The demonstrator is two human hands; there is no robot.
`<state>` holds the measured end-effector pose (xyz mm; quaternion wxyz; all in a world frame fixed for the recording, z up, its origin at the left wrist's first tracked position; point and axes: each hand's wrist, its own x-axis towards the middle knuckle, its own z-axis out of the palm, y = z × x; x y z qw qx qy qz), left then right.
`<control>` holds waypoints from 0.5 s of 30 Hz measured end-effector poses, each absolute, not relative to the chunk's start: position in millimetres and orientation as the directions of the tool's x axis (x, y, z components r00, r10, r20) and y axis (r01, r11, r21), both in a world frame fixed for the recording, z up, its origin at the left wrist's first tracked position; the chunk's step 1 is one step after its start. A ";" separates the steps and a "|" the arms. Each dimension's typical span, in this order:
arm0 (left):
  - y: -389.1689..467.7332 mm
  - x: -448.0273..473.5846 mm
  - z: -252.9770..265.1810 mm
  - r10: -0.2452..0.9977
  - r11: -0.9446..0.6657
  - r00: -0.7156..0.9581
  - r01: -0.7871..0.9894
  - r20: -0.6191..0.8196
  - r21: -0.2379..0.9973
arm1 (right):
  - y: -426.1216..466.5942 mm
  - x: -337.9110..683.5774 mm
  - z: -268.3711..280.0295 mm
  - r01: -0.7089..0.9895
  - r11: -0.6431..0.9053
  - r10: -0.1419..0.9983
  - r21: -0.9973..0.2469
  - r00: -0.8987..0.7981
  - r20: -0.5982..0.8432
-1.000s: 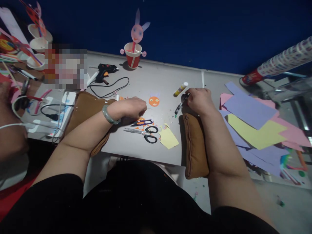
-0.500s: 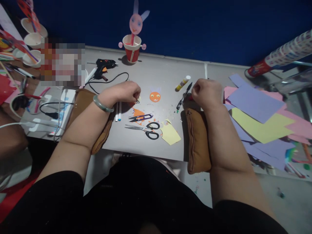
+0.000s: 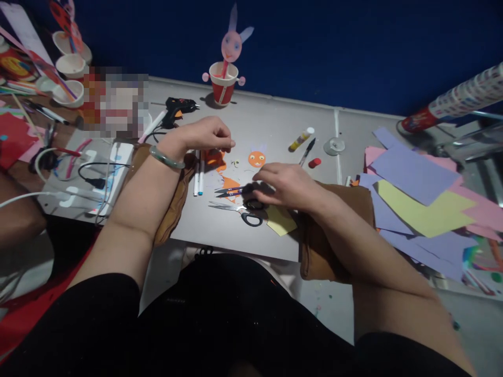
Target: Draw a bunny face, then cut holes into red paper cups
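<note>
My left hand [image 3: 210,135], a green bangle on its wrist, hovers above orange paper scraps [image 3: 215,159] with fingertips pinched together; whatever they hold is too small to make out. Beneath its fingertips lie tiny yellow and dark bits [image 3: 234,163]. With thumb and fingers apart, my right hand [image 3: 288,184] reaches over the handle end of the purple thread snips [image 3: 230,192] and the black-handled scissors [image 3: 251,219], partly covering both. An orange paper face [image 3: 257,159] with yellow eyes and pale ears lies between my hands. Yellow paper [image 3: 282,221] sits below my right hand.
A glue stick [image 3: 302,139], pen [image 3: 307,153], red cap [image 3: 315,163] and clear round object [image 3: 334,146] lie beyond my right hand. Coloured paper [image 3: 416,167] is piled at right. A glue gun [image 3: 176,111], paper-cup rabbit [image 3: 223,84] and power strip [image 3: 113,178] stand left.
My right hand has come from a fist beside the pen, leftward and nearer me, over the snips and scissors, its fingers opening. My left hand has lifted slightly off the small bits.
</note>
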<state>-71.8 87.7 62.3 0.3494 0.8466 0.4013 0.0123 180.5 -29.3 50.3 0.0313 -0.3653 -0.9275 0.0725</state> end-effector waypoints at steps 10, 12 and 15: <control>76.7 -62.3 56.7 0.706 -0.536 0.560 0.822 -0.433 0.190 | -32.5 158.0 19.6 0.627 0.723 0.644 -0.291 -0.764 -0.046; 75.0 -60.5 58.2 0.710 -0.528 0.542 0.832 -0.449 0.169 | -28.5 157.1 18.6 0.625 0.716 0.651 -0.310 -0.759 -0.027; 75.6 -59.6 60.1 0.706 -0.507 0.518 0.846 -0.482 0.166 | -20.9 151.8 18.6 0.649 0.705 0.669 -0.286 -0.742 -0.034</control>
